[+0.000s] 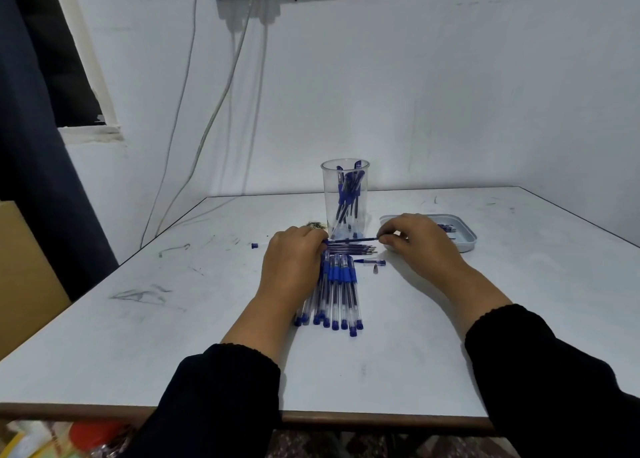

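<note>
Left hand (293, 260) and right hand (417, 242) each pinch one end of the pen refill (351, 240); likely light, bendy, slippery, so grip gently

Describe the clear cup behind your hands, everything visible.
The cup is a tall, clear, plastic-looking tumbler, upright and open-topped on the white table, left of the grey tray. Blue-capped pens lean inside. It stands just behind the left hand and right hand, which pinch a thin refill across its base; neither seems to touch it.
</note>
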Motion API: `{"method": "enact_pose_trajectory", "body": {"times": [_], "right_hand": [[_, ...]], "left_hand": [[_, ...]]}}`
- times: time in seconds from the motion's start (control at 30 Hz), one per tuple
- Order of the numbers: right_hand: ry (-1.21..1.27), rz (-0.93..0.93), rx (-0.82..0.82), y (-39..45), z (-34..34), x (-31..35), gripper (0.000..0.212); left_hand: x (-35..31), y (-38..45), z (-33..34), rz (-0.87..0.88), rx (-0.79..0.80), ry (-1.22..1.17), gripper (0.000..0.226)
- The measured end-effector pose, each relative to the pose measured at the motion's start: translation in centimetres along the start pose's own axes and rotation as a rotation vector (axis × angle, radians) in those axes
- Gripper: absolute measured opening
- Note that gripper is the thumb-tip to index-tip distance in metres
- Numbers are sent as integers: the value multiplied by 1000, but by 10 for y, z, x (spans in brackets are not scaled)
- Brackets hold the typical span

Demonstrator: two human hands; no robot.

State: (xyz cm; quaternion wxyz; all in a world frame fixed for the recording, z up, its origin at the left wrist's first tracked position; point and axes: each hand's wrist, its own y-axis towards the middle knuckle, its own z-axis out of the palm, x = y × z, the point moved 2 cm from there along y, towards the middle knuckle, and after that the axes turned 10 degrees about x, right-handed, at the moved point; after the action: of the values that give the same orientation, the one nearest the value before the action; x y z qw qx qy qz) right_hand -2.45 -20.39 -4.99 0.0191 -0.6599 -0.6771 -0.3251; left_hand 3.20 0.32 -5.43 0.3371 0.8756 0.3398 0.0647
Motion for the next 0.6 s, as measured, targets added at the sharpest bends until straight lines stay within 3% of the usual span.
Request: {"method": "enact_pose_trajectory", "body": {"times": [0.2, 0.33, 0.6], "right_hand": [[36, 135, -76, 3, -5, -32, 13], [-91, 186, -169, 5, -3, -35, 12], [-373, 222, -74, 17, 21, -12, 16]], "left_hand": [[7, 1, 3, -124, -16, 100, 17], [9, 3, 2, -174, -44, 124, 20], [10, 5, 7, -154, -26, 141, 23]]}}
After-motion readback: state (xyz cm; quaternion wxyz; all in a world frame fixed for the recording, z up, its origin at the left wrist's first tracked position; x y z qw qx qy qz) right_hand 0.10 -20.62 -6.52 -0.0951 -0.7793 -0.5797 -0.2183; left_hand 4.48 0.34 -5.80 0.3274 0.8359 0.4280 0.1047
